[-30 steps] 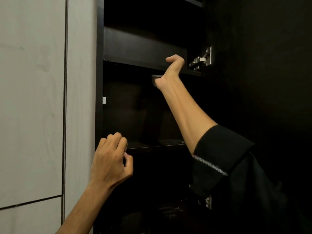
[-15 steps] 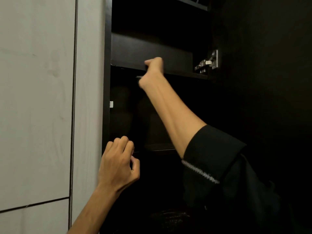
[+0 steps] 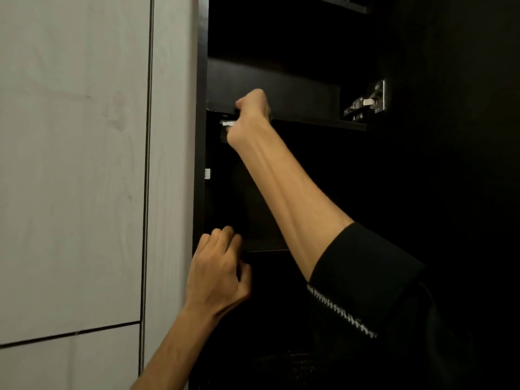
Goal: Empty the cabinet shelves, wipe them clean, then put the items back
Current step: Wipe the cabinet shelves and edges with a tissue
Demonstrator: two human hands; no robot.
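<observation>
The dark cabinet stands open in front of me. My right hand is raised to the front edge of the upper shelf, near its left end. It grips a small dark object with a pale glint on it, and I cannot tell what the object is. My left hand is lower down by the cabinet's left frame, just in front of the lower shelf. Its fingers are curled with the thumb against them, and I see nothing in it. Both shelves look bare where they show, though the interior is very dark.
A pale wood-grain panel fills the left side beside the cabinet's dark frame. A metal hinge sits at the right end of the upper shelf. The open dark door is on the right, and a further shelf is overhead.
My right hand has slid left along the upper shelf's front edge, from near the hinge to the left end. My left hand has stayed curled by the lower shelf.
</observation>
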